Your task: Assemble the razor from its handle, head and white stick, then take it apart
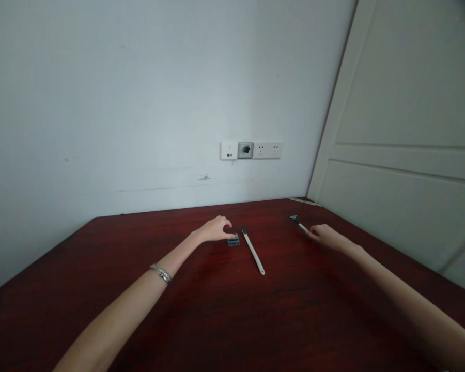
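My left hand [216,229] reaches over the table from the left, thumb and forefinger apart in a C shape. Its thumb tip is at the top edge of a small clear case [233,241] with dark and bluish parts inside; whether it presses on the case I cannot tell. Just right of the case lies a long, slim white handle [253,252] with a dark tip at its far end. On the right, my right hand [325,235] is closed on the light handle end of a razor [303,227], whose green-blue head points away to the left.
The dark red wooden table [201,320] meets a white wall [139,103] at the back. Sockets [267,150] and a grey switch plate [245,150] sit on the wall. A pale panelled door [406,113] borders the right side. A thin strip [304,201] lies at the back right corner.
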Demonstrator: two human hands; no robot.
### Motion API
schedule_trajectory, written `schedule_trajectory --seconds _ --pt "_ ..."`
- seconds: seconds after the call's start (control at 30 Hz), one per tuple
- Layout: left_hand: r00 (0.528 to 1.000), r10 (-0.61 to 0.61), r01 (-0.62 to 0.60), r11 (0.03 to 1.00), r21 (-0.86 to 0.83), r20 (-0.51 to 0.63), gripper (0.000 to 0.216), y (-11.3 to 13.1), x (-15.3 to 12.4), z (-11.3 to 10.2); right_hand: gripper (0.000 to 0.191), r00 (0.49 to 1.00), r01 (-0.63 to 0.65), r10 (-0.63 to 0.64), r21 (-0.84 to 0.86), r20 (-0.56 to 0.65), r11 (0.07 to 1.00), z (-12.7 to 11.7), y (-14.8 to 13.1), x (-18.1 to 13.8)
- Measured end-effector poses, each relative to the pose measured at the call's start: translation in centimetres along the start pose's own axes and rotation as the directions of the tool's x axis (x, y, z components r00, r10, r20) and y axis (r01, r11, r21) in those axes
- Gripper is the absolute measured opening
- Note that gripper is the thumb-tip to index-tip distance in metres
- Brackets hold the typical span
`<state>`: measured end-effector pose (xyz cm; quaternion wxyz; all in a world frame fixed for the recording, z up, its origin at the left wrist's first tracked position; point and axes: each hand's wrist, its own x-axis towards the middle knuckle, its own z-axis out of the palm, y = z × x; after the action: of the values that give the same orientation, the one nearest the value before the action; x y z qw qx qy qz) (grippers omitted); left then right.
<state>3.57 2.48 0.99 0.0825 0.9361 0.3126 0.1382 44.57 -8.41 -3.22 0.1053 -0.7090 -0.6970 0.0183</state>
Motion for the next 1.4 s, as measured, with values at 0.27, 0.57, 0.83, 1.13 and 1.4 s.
schedule_trajectory --seconds 0.27,0.57,0.83,1.13,1.4 --pt "0.999 0.009 -0.009 1.0 0.015 0.04 0.046 0.5 -0.8 1.0 0.037 0.995 -0.092 0.096 -0.16 0.015 0.983 0.3 -0.1 0.2" --pt "0.989 -0.064 0.059 0.998 0.035 0.136 0.059 0.2 -1.4 1.7 0.035 0.99 -0.132 0.14 -0.227 0.017 0.965 0.5 -0.8 0.4" --pt "0.989 -0.062 0.056 0.997 0.049 0.133 0.053 -0.3 -1.7 1.8 0.05 0.979 -0.201 0.203 -0.233 -0.019 0.951 -0.7 -1.9 -0.5" --pt "0.987 -0.094 0.086 0.994 0.067 0.128 0.046 -0.7 -1.3 2.2 0.039 0.996 -0.092 0.091 -0.254 -0.017 0.963 -2.9 -7.0 -1.4" --pt "0.986 -0.092 0.089 0.996 0.022 0.142 0.056 -0.5 -1.2 2.1 0.031 0.98 0.197 -0.198 -0.119 0.006 0.973 -2.3 -12.0 -1.4"
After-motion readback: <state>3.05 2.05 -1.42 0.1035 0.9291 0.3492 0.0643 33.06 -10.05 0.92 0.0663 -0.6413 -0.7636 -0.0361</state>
